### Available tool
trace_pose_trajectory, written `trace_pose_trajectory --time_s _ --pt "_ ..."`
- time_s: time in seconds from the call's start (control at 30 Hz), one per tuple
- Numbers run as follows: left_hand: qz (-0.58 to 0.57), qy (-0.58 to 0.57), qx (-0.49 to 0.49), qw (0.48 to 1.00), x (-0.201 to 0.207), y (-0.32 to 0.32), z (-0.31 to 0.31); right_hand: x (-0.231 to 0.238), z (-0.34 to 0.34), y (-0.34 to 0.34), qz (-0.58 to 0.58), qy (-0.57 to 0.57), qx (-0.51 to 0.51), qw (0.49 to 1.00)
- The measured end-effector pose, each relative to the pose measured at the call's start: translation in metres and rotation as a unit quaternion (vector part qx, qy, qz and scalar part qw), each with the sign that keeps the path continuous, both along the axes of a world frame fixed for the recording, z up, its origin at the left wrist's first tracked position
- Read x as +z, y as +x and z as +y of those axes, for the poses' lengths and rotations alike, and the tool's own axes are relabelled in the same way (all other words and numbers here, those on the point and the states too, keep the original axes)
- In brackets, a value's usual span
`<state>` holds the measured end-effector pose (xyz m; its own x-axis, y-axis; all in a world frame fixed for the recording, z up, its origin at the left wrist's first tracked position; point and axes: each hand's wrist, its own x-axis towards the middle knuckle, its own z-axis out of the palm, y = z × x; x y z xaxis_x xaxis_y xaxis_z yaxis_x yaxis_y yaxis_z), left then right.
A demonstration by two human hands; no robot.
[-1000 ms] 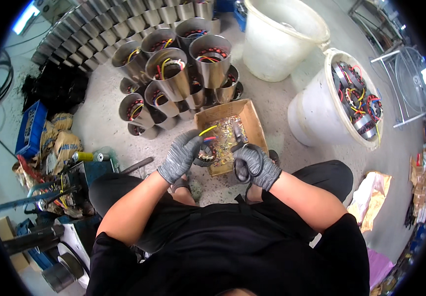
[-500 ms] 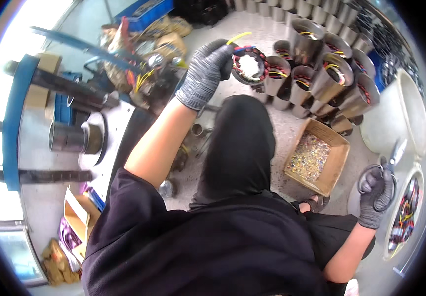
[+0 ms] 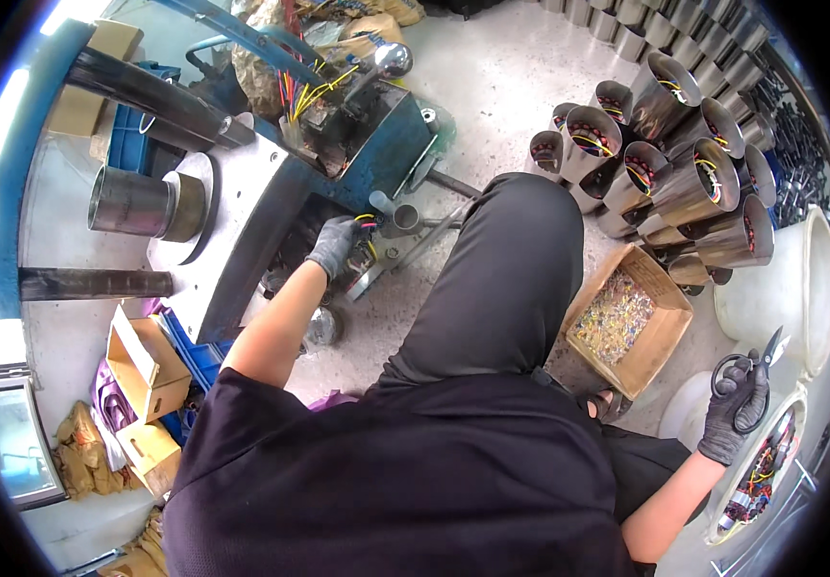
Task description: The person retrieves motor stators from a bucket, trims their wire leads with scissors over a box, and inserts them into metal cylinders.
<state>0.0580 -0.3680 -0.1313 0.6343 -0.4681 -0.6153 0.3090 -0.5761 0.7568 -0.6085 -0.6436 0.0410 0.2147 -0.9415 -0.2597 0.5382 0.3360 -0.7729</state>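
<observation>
My left hand (image 3: pixel 334 245), in a grey glove, is low beside the blue machine, its fingers closed around wires (image 3: pixel 367 222) with yellow and pinkish-red ends. Whatever hangs below these wires is hidden by the hand and the dark space there. At the right, my gloved right hand (image 3: pixel 734 409) grips scissors (image 3: pixel 770 354) by their black loop handles, the blades pointing up and slightly apart. Next to that hand stands a white tub (image 3: pixel 799 404) holding dark wound parts with coloured wires.
Metal cylinders (image 3: pixel 660 91) with wound cores and wires inside stand at the upper right. A cardboard box (image 3: pixel 669 332) of small colourful scraps lies right of my knee. The blue press (image 3: pixel 376 144) with its white plate (image 3: pixel 227 216) takes up the left. A large white barrel (image 3: pixel 780 279) stands far right.
My left hand has dropped down and left from beside the cylinders to the machine; the wound ring it held no longer shows. My right hand still holds the scissors. The view has shifted.
</observation>
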Motion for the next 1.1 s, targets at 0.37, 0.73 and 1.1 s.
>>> trace_pose_trajectory --time_s 0.37,0.73,1.1 --pt "-0.362 0.139 -0.221 0.895 -0.092 0.007 0.060 0.000 0.007 0.033 0.101 0.030 -0.039 0.994" --pt "-0.234 0.142 -0.216 0.937 -0.144 0.000 0.048 0.028 0.023 0.017 0.461 -0.074 -0.012 0.884" --pt "-0.205 0.123 -0.030 0.970 -0.155 0.033 0.009 0.041 -0.025 -0.112 0.769 -0.227 -0.231 0.550"
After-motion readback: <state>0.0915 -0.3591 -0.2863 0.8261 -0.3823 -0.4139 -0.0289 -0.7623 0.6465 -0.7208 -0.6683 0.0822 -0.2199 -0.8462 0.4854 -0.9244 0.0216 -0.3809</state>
